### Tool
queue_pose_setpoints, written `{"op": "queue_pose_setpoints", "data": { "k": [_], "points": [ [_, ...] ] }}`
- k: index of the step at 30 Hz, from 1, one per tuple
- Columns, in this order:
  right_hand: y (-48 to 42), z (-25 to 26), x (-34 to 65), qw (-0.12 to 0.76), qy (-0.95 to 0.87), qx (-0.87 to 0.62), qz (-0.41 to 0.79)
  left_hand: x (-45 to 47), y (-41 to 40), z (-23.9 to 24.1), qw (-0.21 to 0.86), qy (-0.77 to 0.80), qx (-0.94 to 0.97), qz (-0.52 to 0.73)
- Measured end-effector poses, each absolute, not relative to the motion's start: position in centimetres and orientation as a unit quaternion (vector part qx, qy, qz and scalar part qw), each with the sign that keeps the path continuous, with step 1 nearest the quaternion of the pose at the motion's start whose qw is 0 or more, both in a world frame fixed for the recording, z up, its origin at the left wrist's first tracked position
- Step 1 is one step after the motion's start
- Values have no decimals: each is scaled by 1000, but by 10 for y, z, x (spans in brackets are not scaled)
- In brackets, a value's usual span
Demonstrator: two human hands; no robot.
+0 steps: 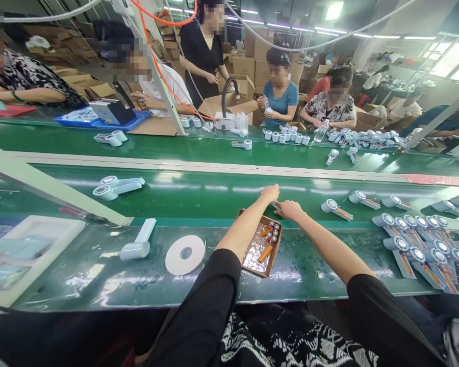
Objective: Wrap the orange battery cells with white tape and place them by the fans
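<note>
Both my hands reach out over the green conveyor belt (214, 196). My left hand (270, 193) and my right hand (287, 209) are closed together on a small pale object that I cannot make out, just beyond a small cardboard box (248, 267). The box holds several orange batteries (266, 251) and clear foil. Small white handheld fans (334, 208) lie on the belt to the right of my hands.
A white tape roll (185, 254) and a white fan body (138, 240) lie on the near ledge to the left. Many fans (416, 239) are piled at right. A slanted metal bar (49, 188) crosses at left. Several workers sit across the far belt.
</note>
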State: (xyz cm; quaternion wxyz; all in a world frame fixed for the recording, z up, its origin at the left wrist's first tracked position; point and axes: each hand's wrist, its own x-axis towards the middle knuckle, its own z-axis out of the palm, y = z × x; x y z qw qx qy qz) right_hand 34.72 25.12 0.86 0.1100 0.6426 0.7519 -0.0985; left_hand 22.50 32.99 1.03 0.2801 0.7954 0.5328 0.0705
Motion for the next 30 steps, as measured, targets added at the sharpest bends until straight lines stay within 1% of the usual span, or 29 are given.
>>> {"op": "queue_pose_setpoints", "data": {
  "k": [3,5,8,11,12,15,18,20,21,22,24,25,26,27,28,30],
  "points": [
    [259,18,342,142,769,617,-91,204,308,22,291,523,786,155],
    [261,21,344,140,787,596,-83,169,279,27,287,508,782,219],
    [256,17,352,116,801,583,-68,85,215,21,283,504,765,284],
    [246,5,360,88,791,603,-60,-20,137,2,265,551,723,323],
    [242,2,361,82,783,613,-61,-53,113,-7,254,577,712,307],
    [237,-4,361,75,758,644,-71,-125,55,-35,217,644,715,163],
    [242,4,361,82,744,657,-90,-148,30,-55,177,664,724,55],
    [241,15,359,83,744,657,-90,-144,28,-57,154,661,734,41],
    [235,21,356,61,743,661,-89,-139,29,-55,145,656,739,47],
    [225,27,349,18,741,664,-102,-132,29,-50,139,649,745,63],
    [190,37,327,-127,725,646,-201,-115,27,-34,122,629,757,126],
    [166,39,311,-201,709,602,-308,-105,23,-24,103,616,763,170],
    [140,39,293,-252,683,528,-438,-95,19,-13,74,598,768,218],
    [114,38,273,-262,653,442,-555,-85,14,-2,36,577,773,263],
    [88,35,253,-251,629,372,-635,-76,10,8,-7,553,777,301],
    [47,28,216,-209,600,302,-710,-62,7,24,-83,508,785,344]
  ]
}}
